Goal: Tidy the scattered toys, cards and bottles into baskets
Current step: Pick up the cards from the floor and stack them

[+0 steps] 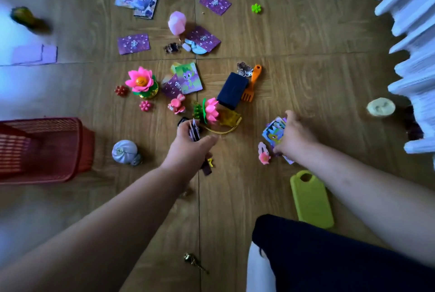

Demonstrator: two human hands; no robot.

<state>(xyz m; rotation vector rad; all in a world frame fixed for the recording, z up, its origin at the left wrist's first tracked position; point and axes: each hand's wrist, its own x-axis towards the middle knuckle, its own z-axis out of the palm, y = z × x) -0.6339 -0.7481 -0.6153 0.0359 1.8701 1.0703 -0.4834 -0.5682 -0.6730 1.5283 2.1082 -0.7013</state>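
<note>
Head view: your left hand (191, 148) is curled round a small stack of cards (195, 130), holding them on edge above the wood floor (306, 44). Your right hand (295, 136) grips some picture cards (274, 130) low by the floor, just beside a little pink toy (263, 152). The red basket (47, 145) sits on the floor to your left, well apart from your 2 hands. More things lie in front of you: a pink flower toy (141, 82), a dark blue box (232, 90) touching an orange rake (253, 83), and purple cards (133, 43) farther out. A green board (312, 199) lies near your right arm.
</note>
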